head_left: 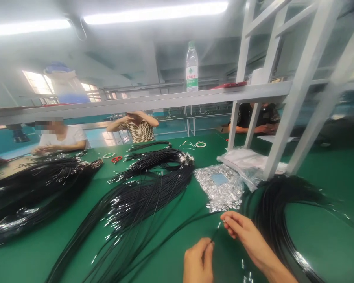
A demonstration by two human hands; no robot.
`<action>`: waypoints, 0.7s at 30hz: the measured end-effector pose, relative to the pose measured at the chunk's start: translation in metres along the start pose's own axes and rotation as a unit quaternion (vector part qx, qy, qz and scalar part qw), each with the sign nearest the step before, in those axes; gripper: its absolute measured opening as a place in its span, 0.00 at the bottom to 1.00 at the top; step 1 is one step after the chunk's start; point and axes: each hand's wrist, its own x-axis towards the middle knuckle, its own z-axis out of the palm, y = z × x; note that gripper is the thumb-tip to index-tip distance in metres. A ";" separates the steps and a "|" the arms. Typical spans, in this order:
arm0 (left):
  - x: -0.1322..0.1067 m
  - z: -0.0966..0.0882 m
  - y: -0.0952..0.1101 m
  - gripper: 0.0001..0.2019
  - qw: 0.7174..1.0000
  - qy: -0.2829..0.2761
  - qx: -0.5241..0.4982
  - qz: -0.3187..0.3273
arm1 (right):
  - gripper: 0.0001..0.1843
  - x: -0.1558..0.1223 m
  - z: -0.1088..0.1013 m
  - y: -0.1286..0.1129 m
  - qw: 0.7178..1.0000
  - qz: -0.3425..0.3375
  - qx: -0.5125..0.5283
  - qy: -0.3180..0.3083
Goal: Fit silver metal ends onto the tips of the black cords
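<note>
Both hands work low at the near edge of the green table: left hand is pinched shut on a thin black cord, and right hand pinches a small silver clasp at its fingertips, just above and to the right of the left hand, the two hands near but apart. Whether the clasp touches the cord end cannot be told. Largest item, ahead and to the left of the hands: a long spread bundle of black cords with silver ends, fanning toward the left hand. Farther left lies a second heap of cords. Right of the right hand, a coiled loop of cords curves round past the wrist. Above the hands stands a white frame with a shelf carrying a water bottle. Directly ahead of the right hand sits a clear bag of silver clasps, with further plastic bags behind it. Far across the table, three people sit; red scissors lie near them.
</note>
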 end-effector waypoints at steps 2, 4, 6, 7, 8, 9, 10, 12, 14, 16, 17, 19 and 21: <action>0.000 0.000 0.000 0.19 1.000 -0.010 -0.001 0.004 | 0.27 0.000 0.001 -0.002 1.000 0.004 -0.013 -0.009; 0.000 -0.001 0.001 0.18 1.000 -0.018 -0.001 0.004 | 0.28 -0.001 0.002 -0.001 0.999 0.004 -0.027 -0.016; 0.000 -0.003 0.003 0.18 1.000 -0.027 0.002 0.002 | 0.28 -0.001 0.001 0.000 0.999 -0.003 -0.038 -0.025; 0.000 -0.004 0.005 0.17 1.000 -0.031 0.004 0.000 | 0.27 -0.001 0.000 0.000 0.998 -0.008 -0.048 -0.030; 0.000 -0.005 0.006 0.17 0.999 -0.040 0.006 0.000 | 0.27 -0.001 0.000 0.001 0.997 -0.015 -0.065 -0.036; 0.000 -0.006 0.007 0.17 0.999 -0.050 0.010 0.001 | 0.26 -0.001 -0.001 0.001 0.995 -0.026 -0.087 -0.043; 0.000 -0.007 0.007 0.17 0.998 -0.058 0.016 0.002 | 0.25 -0.002 -0.002 0.002 0.992 -0.043 -0.113 -0.048; 0.000 -0.006 0.008 0.17 0.998 -0.060 0.032 0.007 | 0.22 -0.003 -0.004 0.002 0.980 -0.089 -0.169 -0.060; -0.002 -0.004 0.006 0.17 0.998 -0.045 0.048 0.010 | 0.20 -0.005 -0.005 0.001 0.965 -0.129 -0.218 -0.076; -0.003 -0.002 0.005 0.17 0.998 -0.035 0.058 0.013 | 0.19 -0.006 -0.005 0.000 0.952 -0.145 -0.254 -0.089; -0.004 -0.001 0.004 0.17 0.997 -0.036 0.062 0.014 | 0.18 -0.006 -0.005 0.000 0.949 -0.145 -0.265 -0.094; -0.004 -0.001 0.003 0.17 0.997 -0.042 0.067 0.016 | 0.18 -0.006 -0.005 0.000 0.946 -0.140 -0.275 -0.098; -0.005 -0.002 0.003 0.17 0.996 -0.046 0.070 0.015 | 0.18 -0.006 -0.006 0.002 0.946 -0.135 -0.277 -0.103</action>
